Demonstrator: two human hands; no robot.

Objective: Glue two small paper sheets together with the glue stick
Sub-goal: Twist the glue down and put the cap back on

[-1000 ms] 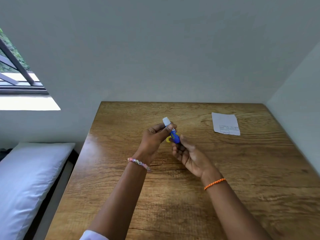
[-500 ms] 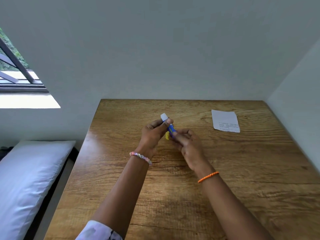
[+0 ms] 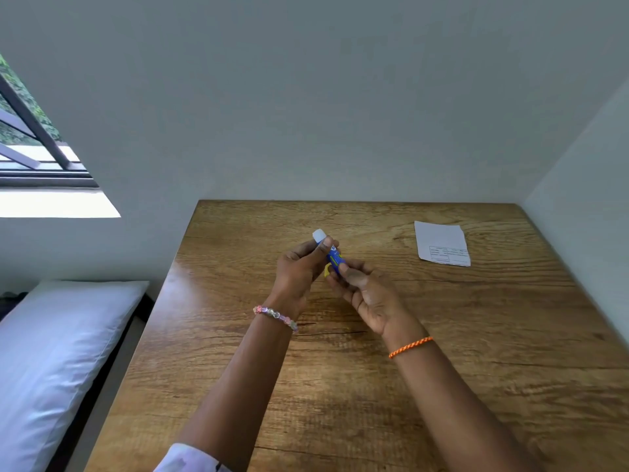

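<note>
Fingers (image 3: 323, 248) of both hands pinch glue stick (image 3: 334, 257).

Both forearms reach forward and converge, the hands meeting raised in front of the body. The left hand (image 3: 299, 274) shows its back to the camera, its fingers (image 3: 323, 248) curled and pinched closed. The right hand (image 3: 369, 294) lies palm up and slightly tilted, its fingers (image 3: 343, 269) closed toward the left hand's. Each wrist wears a bracelet.
</note>
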